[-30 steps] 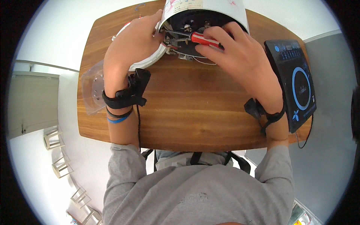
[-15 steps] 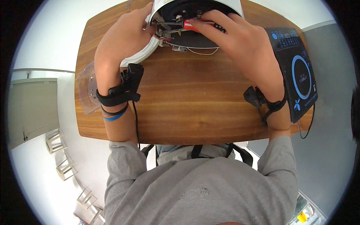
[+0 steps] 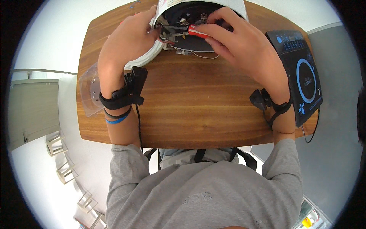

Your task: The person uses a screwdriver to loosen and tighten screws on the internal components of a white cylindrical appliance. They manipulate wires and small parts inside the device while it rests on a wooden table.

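Observation:
At the table's far side lies a white round appliance housing (image 3: 164,5), its open end facing me and its black inside, metal parts and wires showing. My left hand (image 3: 124,42) is closed on the left edge of this housing, with its fingertips partly hidden. In my right hand (image 3: 249,47) is a screwdriver (image 3: 198,32) with a red handle, pinched between thumb and fingers. Its shaft points left toward the metal parts at the housing's left edge, close to my left fingertips; whether the tip touches a screw cannot be made out.
A white ring-shaped part (image 3: 146,58) lies under my left wrist. Left of it sits a clear plastic tray (image 3: 88,104) with several small dark pieces. A black induction cooktop (image 3: 308,100) with a cord stands at the right edge of the wooden table (image 3: 198,103).
My right fingers have shifted and spread on the screwdriver's handle, and the handle tilts slightly lower at its right end. My left hand stays at the housing's edge.

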Tool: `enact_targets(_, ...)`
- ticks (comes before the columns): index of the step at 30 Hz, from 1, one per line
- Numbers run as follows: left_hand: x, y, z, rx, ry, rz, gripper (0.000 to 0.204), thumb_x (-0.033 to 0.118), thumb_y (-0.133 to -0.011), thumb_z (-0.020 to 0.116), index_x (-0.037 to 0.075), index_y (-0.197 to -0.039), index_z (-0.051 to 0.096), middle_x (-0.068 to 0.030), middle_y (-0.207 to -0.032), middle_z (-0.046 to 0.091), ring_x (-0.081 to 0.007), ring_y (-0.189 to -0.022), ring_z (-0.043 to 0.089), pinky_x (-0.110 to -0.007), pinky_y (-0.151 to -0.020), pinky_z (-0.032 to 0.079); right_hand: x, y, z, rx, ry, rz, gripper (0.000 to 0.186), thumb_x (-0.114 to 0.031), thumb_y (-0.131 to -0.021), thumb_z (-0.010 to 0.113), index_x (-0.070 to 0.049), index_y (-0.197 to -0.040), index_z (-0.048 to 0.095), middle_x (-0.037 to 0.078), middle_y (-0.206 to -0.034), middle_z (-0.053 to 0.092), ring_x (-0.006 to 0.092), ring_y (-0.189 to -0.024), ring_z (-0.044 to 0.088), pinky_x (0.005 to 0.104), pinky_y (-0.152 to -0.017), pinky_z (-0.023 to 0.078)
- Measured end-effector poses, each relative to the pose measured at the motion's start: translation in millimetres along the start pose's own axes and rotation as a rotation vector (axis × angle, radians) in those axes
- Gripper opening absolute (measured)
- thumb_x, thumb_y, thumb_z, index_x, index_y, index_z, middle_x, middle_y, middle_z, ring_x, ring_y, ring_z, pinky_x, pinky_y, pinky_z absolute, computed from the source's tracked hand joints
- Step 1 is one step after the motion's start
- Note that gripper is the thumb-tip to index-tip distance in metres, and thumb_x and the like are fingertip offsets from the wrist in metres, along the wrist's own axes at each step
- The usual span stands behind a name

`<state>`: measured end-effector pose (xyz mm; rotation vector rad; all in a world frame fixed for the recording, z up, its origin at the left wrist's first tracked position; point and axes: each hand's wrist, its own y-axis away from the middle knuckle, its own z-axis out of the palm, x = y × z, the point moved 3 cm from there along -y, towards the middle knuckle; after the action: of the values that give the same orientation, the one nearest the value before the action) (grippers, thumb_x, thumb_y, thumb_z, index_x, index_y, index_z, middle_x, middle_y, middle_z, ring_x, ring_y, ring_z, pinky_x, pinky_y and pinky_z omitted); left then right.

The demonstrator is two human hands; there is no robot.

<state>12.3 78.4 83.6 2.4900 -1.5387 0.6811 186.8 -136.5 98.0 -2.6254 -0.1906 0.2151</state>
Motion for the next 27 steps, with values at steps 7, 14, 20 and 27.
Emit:
enact_targets(7,0,-4,4,0.03,0.015,0.072,0.035,0.02,-0.107,0.069,0.007,-0.14,0.067,-0.0272,-0.112,0.079,-0.05,-0.109,0.074,-0.056,-0.091,0.057,0,10,7,-0.037,-0.141,0.08,0.03,-0.012,-0.101,0.078,-0.018,-0.131,0.077,0.011,-0.122,0.068,0.0412,-0.097,0.075,0.0491,-0.083,0.062)
enact_targets(14,-11,-5,10,0.035,-0.001,0.147,0.06,0.014,-0.109,0.073,0.021,-0.166,0.058,-0.0198,-0.107,0.082,-0.0319,-0.09,0.079,-0.043,-0.084,0.059,4,19,3,-0.31,-0.234,0.24,0.049,-0.004,-0.106,0.072,-0.023,-0.151,0.071,0.015,-0.126,0.069,0.0352,-0.108,0.072,0.0433,-0.095,0.059)
enact_targets(20,10,-2,3,0.037,-0.014,0.173,0.056,0.026,-0.108,0.076,0.011,-0.16,0.062,-0.0228,-0.111,0.083,-0.0385,-0.098,0.081,-0.047,-0.089,0.061,24,18,-8,-0.256,-0.436,0.129,0.052,-0.007,-0.106,0.071,-0.017,-0.156,0.063,0.019,-0.136,0.075,0.039,-0.118,0.076,0.0429,-0.104,0.059)
enact_targets(27,45,5,8,0.067,-0.066,0.133,0.044,0.033,-0.108,0.075,0.002,-0.137,0.065,-0.0251,-0.105,0.081,-0.0454,-0.098,0.078,-0.053,-0.086,0.06,31,30,-41,-0.216,-0.397,0.334,0.049,-0.007,-0.102,0.08,-0.01,-0.149,0.069,0.014,-0.131,0.079,0.026,-0.113,0.076,0.0364,-0.102,0.058)
